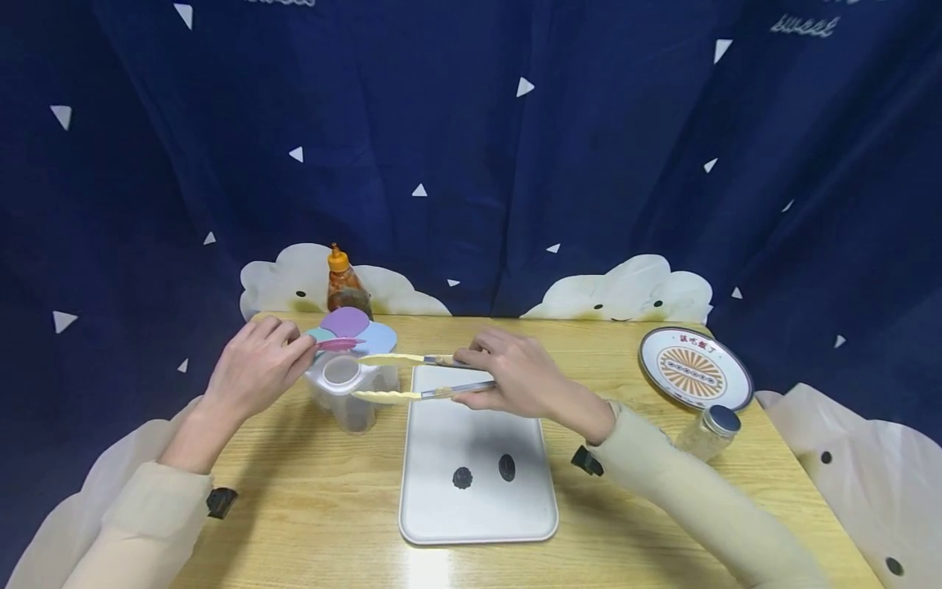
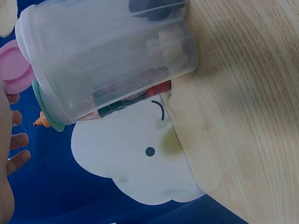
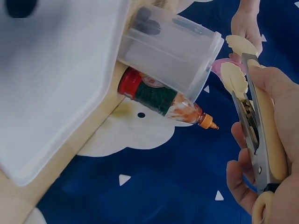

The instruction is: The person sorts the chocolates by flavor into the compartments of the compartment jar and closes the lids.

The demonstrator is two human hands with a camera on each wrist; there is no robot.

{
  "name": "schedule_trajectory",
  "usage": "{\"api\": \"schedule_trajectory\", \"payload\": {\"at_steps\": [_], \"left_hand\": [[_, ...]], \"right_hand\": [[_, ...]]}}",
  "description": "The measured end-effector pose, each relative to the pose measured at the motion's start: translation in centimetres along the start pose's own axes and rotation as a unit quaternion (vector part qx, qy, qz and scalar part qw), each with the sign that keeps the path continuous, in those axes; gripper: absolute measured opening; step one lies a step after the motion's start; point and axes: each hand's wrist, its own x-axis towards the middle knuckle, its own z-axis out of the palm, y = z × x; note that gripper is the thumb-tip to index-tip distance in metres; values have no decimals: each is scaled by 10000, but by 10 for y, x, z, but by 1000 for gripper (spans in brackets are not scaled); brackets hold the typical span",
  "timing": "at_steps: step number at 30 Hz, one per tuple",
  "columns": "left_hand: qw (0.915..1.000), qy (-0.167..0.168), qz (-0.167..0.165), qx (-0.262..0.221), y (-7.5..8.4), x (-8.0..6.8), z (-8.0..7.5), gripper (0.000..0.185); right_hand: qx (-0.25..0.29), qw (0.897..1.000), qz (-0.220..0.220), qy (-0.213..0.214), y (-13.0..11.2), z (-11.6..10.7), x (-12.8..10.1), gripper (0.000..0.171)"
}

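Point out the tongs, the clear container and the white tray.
tongs (image 1: 401, 358): head view, upper yellow arm.
clear container (image 1: 352, 401): head view, front wall.
white tray (image 1: 471, 425): head view, bare middle of its floor.

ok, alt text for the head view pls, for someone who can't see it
A person's right hand holds yellow tongs open over a clear plastic container, while the left hand pinches its pink lid flap. A white tray with two dark pieces sits in front on the wooden table.
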Motion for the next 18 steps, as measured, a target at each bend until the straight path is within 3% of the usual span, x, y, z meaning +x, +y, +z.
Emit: {"api": "schedule_trajectory", "payload": {"at_steps": [18], "left_hand": [[10000, -30, -29, 63, 1, 1, -1, 51]], "right_hand": [[-120, 9990, 239, -358, 12, -18, -123, 48]]}}
